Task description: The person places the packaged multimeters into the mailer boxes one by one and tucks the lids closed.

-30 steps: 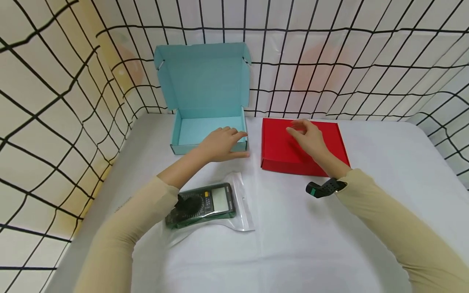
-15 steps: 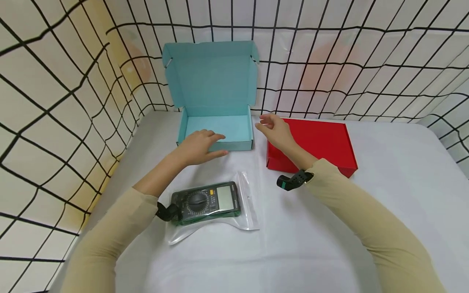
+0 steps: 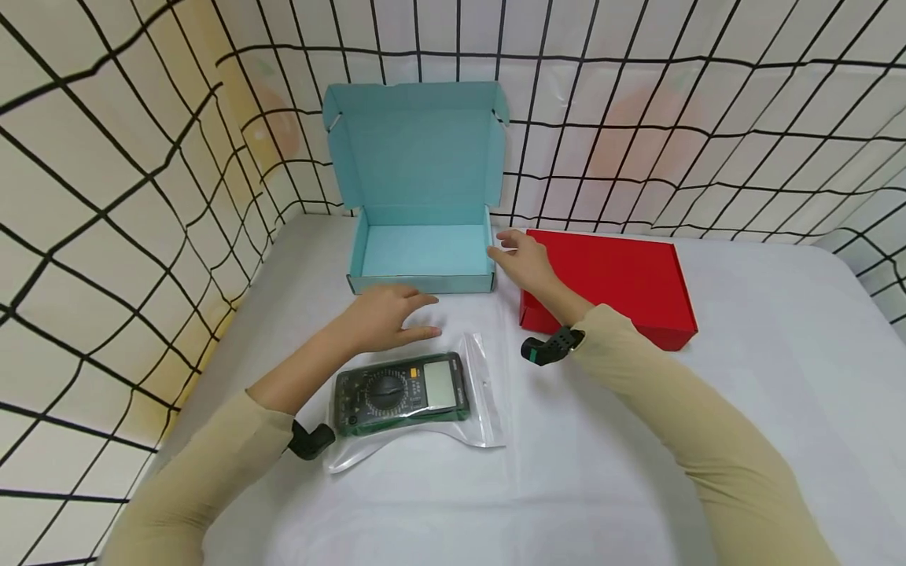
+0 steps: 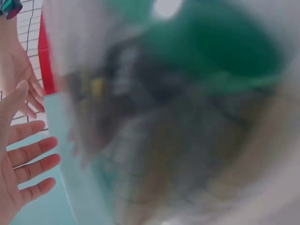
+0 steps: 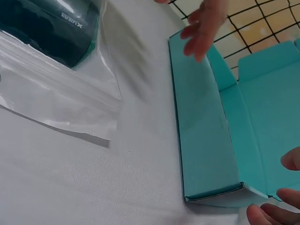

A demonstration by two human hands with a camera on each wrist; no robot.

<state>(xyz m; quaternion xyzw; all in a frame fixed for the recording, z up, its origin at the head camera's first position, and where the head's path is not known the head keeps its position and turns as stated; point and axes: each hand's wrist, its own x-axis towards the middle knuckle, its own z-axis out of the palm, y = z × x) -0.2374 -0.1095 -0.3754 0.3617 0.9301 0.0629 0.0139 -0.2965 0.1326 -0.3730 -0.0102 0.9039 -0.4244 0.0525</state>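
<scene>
My left hand (image 3: 385, 318) hovers between the light blue box and the bagged multimeter, fingers extended and holding nothing. Below it a black multimeter (image 3: 385, 393) with a green edge lies in a clear zip bag (image 3: 488, 417). The light blue cardboard box (image 3: 425, 275) stands with its lid (image 3: 418, 149) raised, its inside bare. By that box's right front corner is my right hand (image 3: 527, 263), fingers slightly bent around nothing. In the right wrist view, its fingertips (image 5: 290, 159) appear beside the box's side wall. The multimeter blurs across most of the left wrist view.
A closed red box (image 3: 623, 283) lies right of the blue one, partly behind my right hand and forearm. Black wire grid (image 3: 602, 126) encloses the back and left of the white-covered table (image 3: 602, 472).
My right hand has moved left from above the red box to the blue box's right side. The left hand has drawn back from the blue box's front edge toward the multimeter.
</scene>
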